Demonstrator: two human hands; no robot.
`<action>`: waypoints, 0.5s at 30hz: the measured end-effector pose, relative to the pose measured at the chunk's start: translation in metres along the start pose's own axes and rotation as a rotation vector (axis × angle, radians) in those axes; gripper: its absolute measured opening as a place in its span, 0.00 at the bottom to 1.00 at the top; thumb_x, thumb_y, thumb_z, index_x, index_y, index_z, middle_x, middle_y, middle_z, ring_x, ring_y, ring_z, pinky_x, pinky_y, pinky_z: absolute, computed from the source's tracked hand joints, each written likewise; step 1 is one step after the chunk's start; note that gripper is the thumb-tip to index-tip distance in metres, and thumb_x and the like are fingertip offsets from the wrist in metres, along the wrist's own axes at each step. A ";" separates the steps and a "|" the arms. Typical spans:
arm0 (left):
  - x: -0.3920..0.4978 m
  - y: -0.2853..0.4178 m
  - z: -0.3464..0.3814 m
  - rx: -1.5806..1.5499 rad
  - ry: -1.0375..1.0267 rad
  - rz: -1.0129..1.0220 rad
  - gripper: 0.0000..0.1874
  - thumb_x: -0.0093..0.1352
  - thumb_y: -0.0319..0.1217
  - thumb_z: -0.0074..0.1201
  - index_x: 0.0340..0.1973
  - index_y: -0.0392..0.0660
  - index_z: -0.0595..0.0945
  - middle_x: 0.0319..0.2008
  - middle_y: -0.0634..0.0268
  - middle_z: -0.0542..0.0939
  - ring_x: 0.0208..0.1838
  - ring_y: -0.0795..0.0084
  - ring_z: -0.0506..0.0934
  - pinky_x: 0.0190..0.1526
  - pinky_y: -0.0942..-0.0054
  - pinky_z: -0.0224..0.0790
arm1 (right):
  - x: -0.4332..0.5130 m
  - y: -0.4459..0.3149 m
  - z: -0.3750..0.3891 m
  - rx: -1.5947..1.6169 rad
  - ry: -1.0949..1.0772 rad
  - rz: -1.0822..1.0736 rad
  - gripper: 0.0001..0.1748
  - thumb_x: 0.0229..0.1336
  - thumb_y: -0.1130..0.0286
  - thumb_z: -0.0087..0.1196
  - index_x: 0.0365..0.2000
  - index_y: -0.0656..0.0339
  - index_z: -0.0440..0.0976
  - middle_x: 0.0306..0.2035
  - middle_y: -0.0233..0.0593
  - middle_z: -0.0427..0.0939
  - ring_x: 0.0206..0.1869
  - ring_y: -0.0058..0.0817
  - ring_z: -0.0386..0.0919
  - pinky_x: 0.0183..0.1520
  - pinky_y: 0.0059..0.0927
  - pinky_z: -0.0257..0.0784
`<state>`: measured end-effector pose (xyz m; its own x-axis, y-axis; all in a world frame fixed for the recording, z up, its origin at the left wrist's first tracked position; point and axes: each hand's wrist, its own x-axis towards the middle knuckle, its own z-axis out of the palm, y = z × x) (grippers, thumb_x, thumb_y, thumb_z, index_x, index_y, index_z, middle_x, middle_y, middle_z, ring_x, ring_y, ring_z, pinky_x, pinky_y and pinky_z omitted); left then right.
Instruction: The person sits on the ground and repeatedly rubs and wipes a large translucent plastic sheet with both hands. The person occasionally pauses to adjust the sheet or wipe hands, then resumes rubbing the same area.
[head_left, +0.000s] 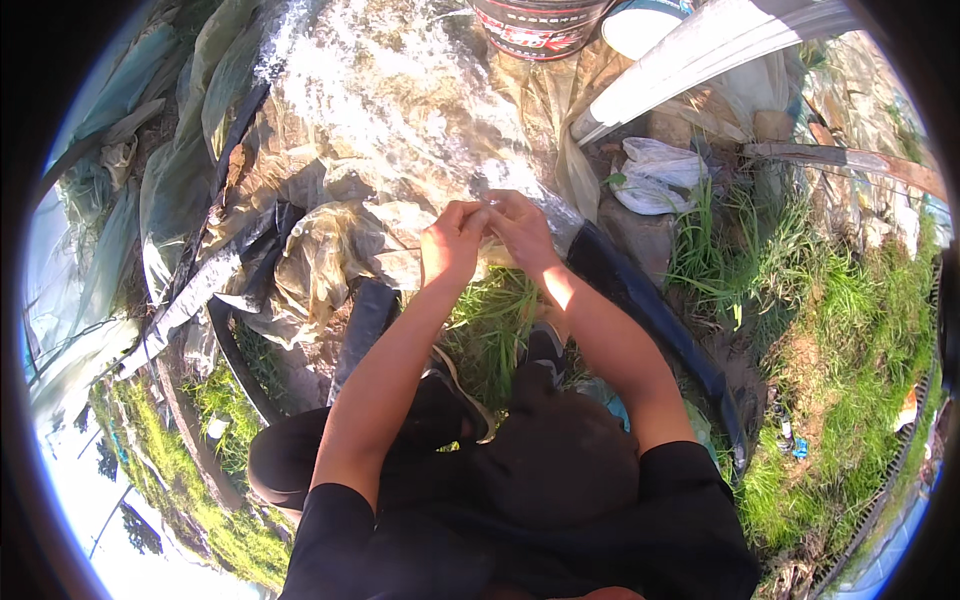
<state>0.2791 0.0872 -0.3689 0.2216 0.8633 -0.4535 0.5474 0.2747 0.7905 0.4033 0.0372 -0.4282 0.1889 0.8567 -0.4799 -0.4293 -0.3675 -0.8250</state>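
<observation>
My left hand (452, 238) and my right hand (523, 231) meet at the fingertips, just above the near edge of a sunlit clear plastic sheet (390, 112). The fingers of both are bent and pinched together around something small; it looks like a bit of clear film, but glare and the fingers hide most of it. Crumpled yellowish plastic film (326, 255) lies left of my left hand. A black tube or rolled film (645, 315) runs from beside my right hand down to the right.
A black bucket with writing (536, 30) stands at the top, near a long white roll or pipe (675, 67). A white plastic bag (660, 176) lies to the right. A wooden strip (847, 161), grass (847, 322) and heaped plastic film (169, 172) lie around.
</observation>
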 end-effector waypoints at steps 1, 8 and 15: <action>-0.003 0.002 -0.003 0.048 -0.030 -0.027 0.10 0.74 0.30 0.59 0.44 0.36 0.84 0.35 0.60 0.87 0.40 0.76 0.85 0.42 0.73 0.78 | 0.000 0.002 -0.010 -0.163 0.029 -0.026 0.21 0.64 0.63 0.62 0.51 0.66 0.76 0.37 0.36 0.83 0.38 0.23 0.81 0.43 0.27 0.75; -0.011 -0.032 -0.022 0.110 -0.154 -0.117 0.15 0.74 0.37 0.58 0.40 0.35 0.82 0.32 0.59 0.86 0.33 0.73 0.86 0.37 0.73 0.76 | 0.010 0.042 -0.205 -1.222 0.532 -0.178 0.31 0.54 0.55 0.66 0.53 0.63 0.74 0.50 0.48 0.79 0.58 0.45 0.75 0.60 0.45 0.71; -0.024 -0.072 -0.034 0.179 -0.147 -0.224 0.16 0.73 0.41 0.58 0.38 0.37 0.81 0.30 0.59 0.86 0.33 0.71 0.86 0.38 0.70 0.75 | -0.021 0.049 -0.257 -1.195 0.771 0.783 0.76 0.40 0.34 0.72 0.76 0.58 0.38 0.77 0.49 0.47 0.77 0.47 0.52 0.73 0.63 0.55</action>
<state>0.2067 0.0612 -0.4012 0.1863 0.7159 -0.6728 0.7259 0.3611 0.5853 0.6055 -0.0923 -0.5353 0.7976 0.0950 -0.5956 0.1965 -0.9746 0.1076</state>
